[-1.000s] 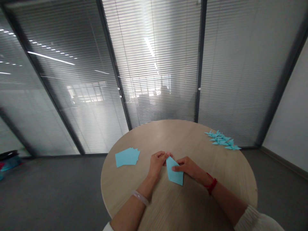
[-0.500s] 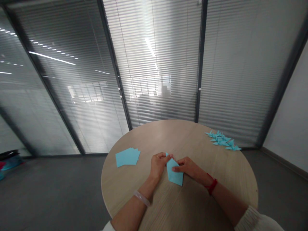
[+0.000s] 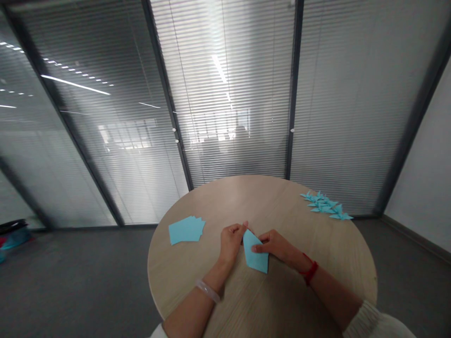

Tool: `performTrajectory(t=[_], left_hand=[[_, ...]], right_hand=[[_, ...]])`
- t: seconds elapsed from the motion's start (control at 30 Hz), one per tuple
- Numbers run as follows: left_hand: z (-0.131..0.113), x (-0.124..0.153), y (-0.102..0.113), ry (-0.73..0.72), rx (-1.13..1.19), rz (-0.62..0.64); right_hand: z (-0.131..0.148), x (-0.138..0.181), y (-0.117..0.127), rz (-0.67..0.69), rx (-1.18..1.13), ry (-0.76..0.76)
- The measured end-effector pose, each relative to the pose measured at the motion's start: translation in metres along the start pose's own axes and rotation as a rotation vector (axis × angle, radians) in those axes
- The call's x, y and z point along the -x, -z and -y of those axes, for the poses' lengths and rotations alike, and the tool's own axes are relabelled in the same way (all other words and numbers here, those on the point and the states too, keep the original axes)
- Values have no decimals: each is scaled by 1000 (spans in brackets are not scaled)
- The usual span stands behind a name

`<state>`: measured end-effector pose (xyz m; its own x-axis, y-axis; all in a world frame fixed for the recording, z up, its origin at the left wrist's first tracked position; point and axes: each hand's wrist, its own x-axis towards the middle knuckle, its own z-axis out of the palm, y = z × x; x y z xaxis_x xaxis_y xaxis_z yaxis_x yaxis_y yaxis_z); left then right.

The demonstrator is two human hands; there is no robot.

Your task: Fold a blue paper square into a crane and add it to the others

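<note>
**Two hands on one folded sheet**

The round table (image 3: 211,202) carries three groups of blue paper. A flat stack (image 3: 186,230) lies to the left, and small folded pieces (image 3: 326,205) lie far right, both well apart from the hands. The folded sheet (image 3: 256,258) lies flat near the middle, probably so the wood backs each crease. The left hand (image 3: 230,240) pinches its upper tip. The right hand (image 3: 278,246) closes its fingers (image 3: 255,248) on the right edge, apparently steadying it.

Round light-wood table (image 3: 218,197): the far middle is open. A stack of flat light-blue paper sheets (image 3: 186,230) blocks the left; a cluster of folded light-blue paper shapes (image 3: 326,205) blocks the far right. The left hand (image 3: 230,239) and right hand (image 3: 278,246) occupy the centre.
</note>
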<state>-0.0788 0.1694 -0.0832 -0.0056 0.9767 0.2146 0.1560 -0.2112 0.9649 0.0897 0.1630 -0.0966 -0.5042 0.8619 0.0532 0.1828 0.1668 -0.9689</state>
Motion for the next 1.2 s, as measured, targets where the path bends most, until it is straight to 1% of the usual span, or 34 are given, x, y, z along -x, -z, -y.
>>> performTrajectory(t=[0.1, 0.17, 0.33, 0.5, 0.6, 0.7, 0.77, 0.9, 1.1, 1.2], left_hand=[[-3, 1, 1, 29, 43, 24], [-7, 1, 2, 52, 101, 17], [-13, 1, 4, 22, 106, -20], [-11, -2, 3, 102, 204, 23], [-8, -3, 2, 117, 191, 47], [-3, -4, 1, 113, 179, 109], [0, -3, 1, 99, 178, 129], [-3, -2, 2, 72, 150, 120], [-8, 0, 2, 29, 95, 156], [-7, 0, 2, 27, 63, 166]], right_hand=[[1, 1, -1, -4, 0, -13], [2, 1, -2, 5, 15, -9], [2, 2, -3, 20, 58, -17], [0, 1, -1, -13, 33, -43], [2, 1, 0, -73, 22, -54], [2, 1, 0, -115, -7, -44], [0, 0, 0, -125, -7, -38], [-3, -2, -1, -119, 6, 5], [1, -3, -1, -171, 56, 55], [2, -3, 0, -161, 89, 68]])
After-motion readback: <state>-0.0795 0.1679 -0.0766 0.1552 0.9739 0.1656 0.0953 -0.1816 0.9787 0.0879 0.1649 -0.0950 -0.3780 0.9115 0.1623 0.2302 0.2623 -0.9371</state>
